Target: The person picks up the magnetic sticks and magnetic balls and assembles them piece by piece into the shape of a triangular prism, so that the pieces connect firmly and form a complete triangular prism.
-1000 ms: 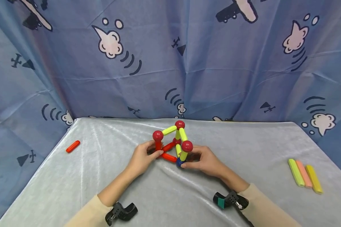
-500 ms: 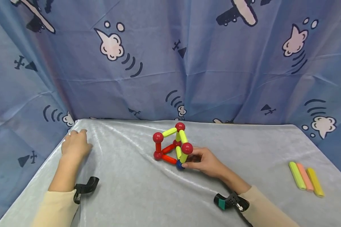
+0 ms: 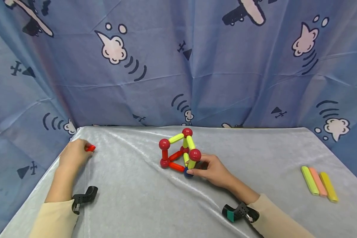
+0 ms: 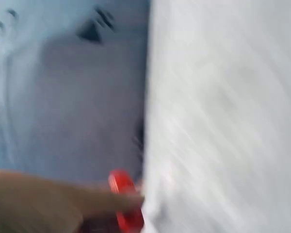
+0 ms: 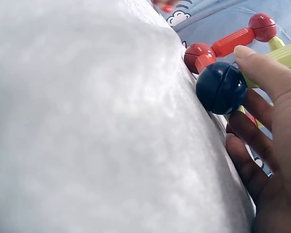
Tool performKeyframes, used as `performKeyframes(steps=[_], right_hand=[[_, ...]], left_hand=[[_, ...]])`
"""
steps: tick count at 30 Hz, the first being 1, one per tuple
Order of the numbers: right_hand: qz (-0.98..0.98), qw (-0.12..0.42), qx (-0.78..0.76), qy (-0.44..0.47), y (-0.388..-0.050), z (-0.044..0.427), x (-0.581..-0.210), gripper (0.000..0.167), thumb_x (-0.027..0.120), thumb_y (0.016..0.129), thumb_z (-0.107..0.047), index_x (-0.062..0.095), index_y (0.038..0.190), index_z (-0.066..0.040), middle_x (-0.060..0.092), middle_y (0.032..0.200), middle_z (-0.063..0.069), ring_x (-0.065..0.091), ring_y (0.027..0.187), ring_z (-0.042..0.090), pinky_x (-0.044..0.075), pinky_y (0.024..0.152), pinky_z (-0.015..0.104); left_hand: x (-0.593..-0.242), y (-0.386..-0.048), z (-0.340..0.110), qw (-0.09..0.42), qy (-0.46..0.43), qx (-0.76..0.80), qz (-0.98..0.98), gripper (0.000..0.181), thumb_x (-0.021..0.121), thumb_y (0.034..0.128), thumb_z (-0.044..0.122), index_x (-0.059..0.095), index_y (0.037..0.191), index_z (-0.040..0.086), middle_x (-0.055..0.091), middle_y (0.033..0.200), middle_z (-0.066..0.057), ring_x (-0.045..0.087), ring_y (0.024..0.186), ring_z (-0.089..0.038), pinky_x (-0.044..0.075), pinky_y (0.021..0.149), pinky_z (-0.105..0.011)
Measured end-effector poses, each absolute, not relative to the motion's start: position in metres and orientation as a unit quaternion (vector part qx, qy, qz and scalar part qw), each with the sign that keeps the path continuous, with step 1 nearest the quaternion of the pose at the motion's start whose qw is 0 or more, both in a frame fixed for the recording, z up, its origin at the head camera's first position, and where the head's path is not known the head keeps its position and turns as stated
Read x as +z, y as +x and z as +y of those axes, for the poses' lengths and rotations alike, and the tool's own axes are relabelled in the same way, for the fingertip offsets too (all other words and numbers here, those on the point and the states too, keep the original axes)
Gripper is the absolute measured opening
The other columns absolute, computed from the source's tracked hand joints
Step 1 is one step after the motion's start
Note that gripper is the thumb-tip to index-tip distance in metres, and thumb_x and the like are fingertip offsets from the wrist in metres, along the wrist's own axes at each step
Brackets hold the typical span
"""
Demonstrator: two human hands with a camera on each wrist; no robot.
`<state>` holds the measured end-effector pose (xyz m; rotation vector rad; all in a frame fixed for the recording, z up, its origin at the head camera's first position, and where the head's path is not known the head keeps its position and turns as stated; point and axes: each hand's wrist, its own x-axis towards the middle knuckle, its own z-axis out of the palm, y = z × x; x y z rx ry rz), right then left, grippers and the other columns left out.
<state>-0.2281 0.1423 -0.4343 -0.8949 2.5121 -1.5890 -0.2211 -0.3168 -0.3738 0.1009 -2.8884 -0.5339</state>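
At the left side of the cloth, my left hand pinches a red rod; the left wrist view shows this red rod, blurred, between the fingers. Mid-table stands a frame of balls and rods, with red balls, red rods and yellow-green rods. My right hand grips its near right corner, at the blue ball. In the right wrist view the thumb lies by the blue ball and a yellow-green rod, other fingers curled behind.
On the right of the grey cloth lie three loose rods side by side: yellow-green, orange and yellow. A blue patterned curtain hangs behind the table's back edge.
My left hand has let go of the frame's left corner, moved to the far left and picked up the red rod lying there. My right hand has stayed at the blue ball.
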Motion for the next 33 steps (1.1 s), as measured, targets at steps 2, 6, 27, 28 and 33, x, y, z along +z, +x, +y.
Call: performKeyframes(steps=[2,6,27,28,33], right_hand=[[0.810,0.019,-0.512,-0.284,-0.229,0.142,-0.435,0.021,0.085,0.082,-0.017,0.076,0.100,-0.014,0.070,0.091,0.004,0.062,0.079,0.013,0.054,0.067,0.024],[0.813,0.022,-0.513,-0.273,-0.229,0.143,-0.436,0.022,0.084,0.083,-0.017,0.075,0.103,-0.013,0.071,0.093,0.005,0.064,0.084,0.014,0.057,0.073,0.025],[0.790,0.043,-0.540,-0.287,-0.233,0.144,-0.435,0.023,0.080,0.086,-0.012,0.074,0.108,-0.008,0.075,0.099,0.010,0.067,0.089,0.014,0.058,0.079,0.026],[0.790,0.043,-0.542,-0.285,-0.233,0.144,-0.435,0.023,0.080,0.086,-0.012,0.074,0.108,-0.008,0.075,0.100,0.010,0.067,0.089,0.014,0.058,0.079,0.026],[0.790,0.044,-0.545,-0.278,-0.233,0.145,-0.435,0.024,0.080,0.085,-0.012,0.074,0.108,-0.007,0.075,0.098,0.010,0.067,0.087,0.014,0.058,0.078,0.026]], left_hand=[[-0.362,-0.223,-0.295,0.131,-0.031,-0.216,-0.967,0.018,0.072,0.0877,0.005,0.073,0.104,-0.002,0.073,0.099,-0.024,0.068,0.092,-0.044,0.053,0.079,-0.057],[-0.340,-0.220,-0.234,0.184,-0.156,-0.292,-0.925,0.019,0.074,0.0893,0.003,0.074,0.109,0.005,0.075,0.103,-0.012,0.070,0.097,-0.030,0.056,0.090,-0.050],[-0.331,-0.216,-0.098,0.155,-0.392,-0.232,-0.877,0.033,0.081,0.0847,0.009,0.075,0.116,0.013,0.077,0.110,0.000,0.072,0.098,-0.014,0.060,0.087,-0.028],[-0.332,-0.217,-0.097,0.159,-0.396,-0.224,-0.876,0.032,0.081,0.0846,0.009,0.076,0.116,0.013,0.078,0.108,0.000,0.072,0.097,-0.013,0.060,0.087,-0.028],[-0.334,-0.218,-0.101,0.158,-0.389,-0.205,-0.884,0.030,0.081,0.0844,0.008,0.077,0.113,0.015,0.078,0.102,0.002,0.072,0.092,-0.012,0.060,0.086,-0.029]])
